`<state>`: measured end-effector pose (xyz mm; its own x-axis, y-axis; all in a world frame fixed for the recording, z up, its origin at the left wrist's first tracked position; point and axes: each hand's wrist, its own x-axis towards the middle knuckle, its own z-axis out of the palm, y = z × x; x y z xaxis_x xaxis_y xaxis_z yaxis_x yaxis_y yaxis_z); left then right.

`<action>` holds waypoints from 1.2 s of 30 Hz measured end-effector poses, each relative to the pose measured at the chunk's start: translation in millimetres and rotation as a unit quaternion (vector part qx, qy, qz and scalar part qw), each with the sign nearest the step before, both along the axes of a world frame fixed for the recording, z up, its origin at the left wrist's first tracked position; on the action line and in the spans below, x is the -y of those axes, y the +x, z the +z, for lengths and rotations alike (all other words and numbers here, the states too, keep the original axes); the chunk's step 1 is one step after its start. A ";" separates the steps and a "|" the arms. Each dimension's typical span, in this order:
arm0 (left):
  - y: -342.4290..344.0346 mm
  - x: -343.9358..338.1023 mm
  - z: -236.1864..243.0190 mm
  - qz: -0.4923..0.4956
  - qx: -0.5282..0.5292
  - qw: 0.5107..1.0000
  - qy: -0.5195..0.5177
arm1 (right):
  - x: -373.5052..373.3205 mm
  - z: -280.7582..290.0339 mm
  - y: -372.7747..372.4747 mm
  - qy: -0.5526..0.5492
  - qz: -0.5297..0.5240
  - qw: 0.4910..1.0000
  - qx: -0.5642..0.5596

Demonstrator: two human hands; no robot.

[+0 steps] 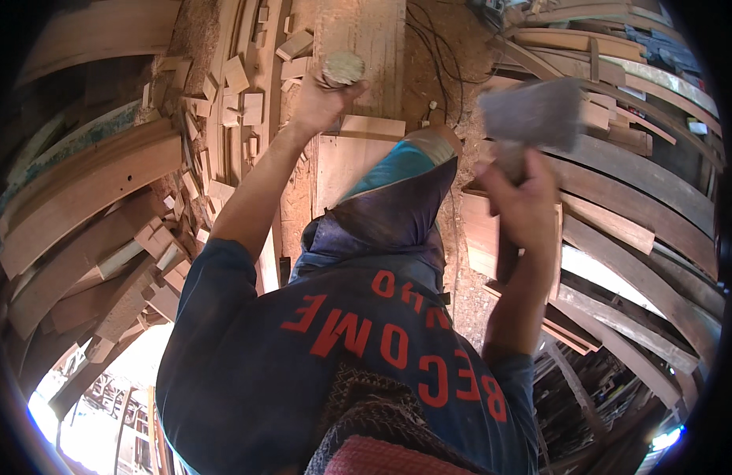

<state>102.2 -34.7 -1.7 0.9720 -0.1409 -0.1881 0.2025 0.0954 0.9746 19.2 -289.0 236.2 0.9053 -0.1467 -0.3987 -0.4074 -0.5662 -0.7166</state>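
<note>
My left hand [324, 104] is wrapped round an upright tool that looks like a chisel, over a pale wooden board. Only the round, frayed top of the chisel [343, 68] shows; its lower part is hidden beneath it and my fist. Off to the right, my right hand [524, 198] grips the handle of a mallet with a broad grey head [532, 115]. The mallet is raised, apart from the chisel, and slightly smeared by motion. Beneath the left hand the board [366, 24] runs away from me, and a short wood block [372, 127] lies near my wrist.
Small wood offcuts [237, 74] lie scattered to the left beside long planks. Stacked curved timbers [643, 178] fill the right side, and more beams [89, 186] lie at the left. Dark cables [439, 59] trail over the sawdust-covered floor. My bent leg [405, 170] is close to the board.
</note>
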 end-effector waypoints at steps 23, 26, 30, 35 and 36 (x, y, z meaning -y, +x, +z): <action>-14.7 -71.7 14.9 0.199 -0.029 0.978 -0.062 | -12.5 -82.6 1.4 -0.062 0.195 0.979 0.004; -18.0 -47.1 29.8 0.127 -0.038 0.991 -0.013 | -12.9 -78.5 -2.2 -0.040 0.171 0.984 -0.039; -18.2 -41.8 18.8 0.087 -0.044 0.995 0.010 | -5.0 -87.1 -12.4 -0.051 0.208 0.974 0.072; -15.1 -30.8 16.6 0.065 -0.055 0.996 0.038 | -12.2 -41.7 0.6 -0.005 0.153 0.987 0.046; -13.2 -27.1 12.1 0.065 -0.020 0.997 0.025 | -12.7 -31.4 7.5 -0.028 0.169 0.979 0.107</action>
